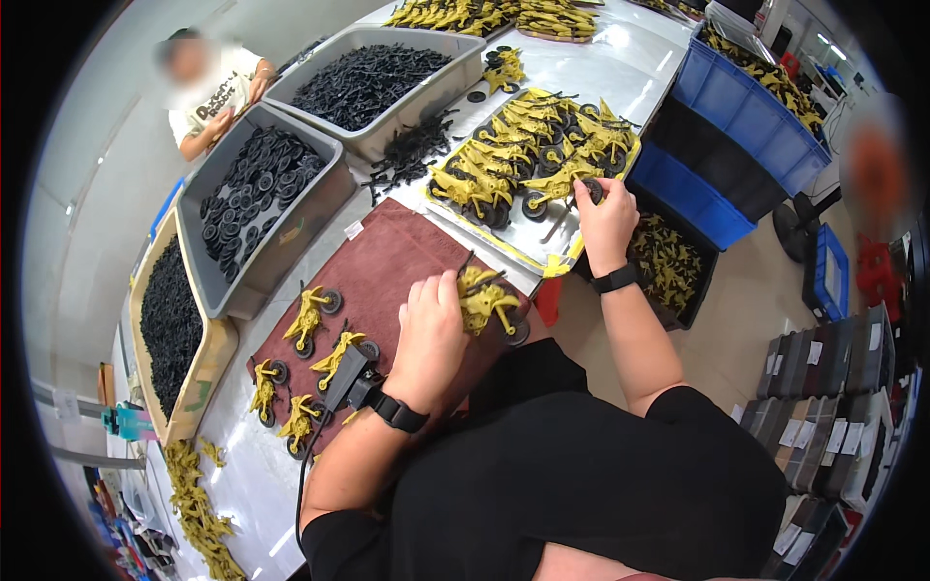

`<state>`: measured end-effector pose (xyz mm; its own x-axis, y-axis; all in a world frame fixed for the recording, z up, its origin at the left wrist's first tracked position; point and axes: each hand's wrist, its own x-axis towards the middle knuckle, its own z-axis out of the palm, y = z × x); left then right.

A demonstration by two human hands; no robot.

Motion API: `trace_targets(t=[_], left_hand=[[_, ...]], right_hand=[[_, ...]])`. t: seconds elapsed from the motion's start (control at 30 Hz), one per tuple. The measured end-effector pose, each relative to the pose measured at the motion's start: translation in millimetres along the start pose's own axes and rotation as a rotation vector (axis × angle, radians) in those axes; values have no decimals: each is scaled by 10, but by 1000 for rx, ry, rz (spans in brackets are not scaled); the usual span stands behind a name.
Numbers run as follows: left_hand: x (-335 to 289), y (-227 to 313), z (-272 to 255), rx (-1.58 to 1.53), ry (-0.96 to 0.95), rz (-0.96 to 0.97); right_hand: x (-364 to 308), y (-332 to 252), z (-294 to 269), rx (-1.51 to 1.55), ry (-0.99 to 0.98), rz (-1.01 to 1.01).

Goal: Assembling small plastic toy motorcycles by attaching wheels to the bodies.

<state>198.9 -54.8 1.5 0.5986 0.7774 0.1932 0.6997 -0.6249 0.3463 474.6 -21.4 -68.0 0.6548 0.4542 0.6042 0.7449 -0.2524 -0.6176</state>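
My left hand is closed beside a yellow toy motorcycle with black wheels, seemingly gripping it over the right end of the maroon cloth; some fingertips are hidden. Over the right side of a yellow-edged tray, my right hand pinches a toy motorcycle by its black wheel. Rows of similar yellow motorcycles fill most of that tray. Left of my left hand, several more toy motorcycles stand spaced out on the cloth.
Grey bins hold black wheels and small black parts. A cream bin with black pieces stands at the left. Loose black parts lie beside the tray. Blue crates are stacked at the right. Another person is across the table.
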Motion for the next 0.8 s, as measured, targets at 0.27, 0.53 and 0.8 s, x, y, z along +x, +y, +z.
trace_targets(t=[0.27,0.53,0.8], left_hand=[[946,255,308,-266,96,345],[1450,71,803,27,108,507],[1444,130,860,316,228,423]], right_hand=[[-29,-19,29,96,56,133],[37,404,-48,366,-169,-74],[-167,-14,-592,294,-453,-202]])
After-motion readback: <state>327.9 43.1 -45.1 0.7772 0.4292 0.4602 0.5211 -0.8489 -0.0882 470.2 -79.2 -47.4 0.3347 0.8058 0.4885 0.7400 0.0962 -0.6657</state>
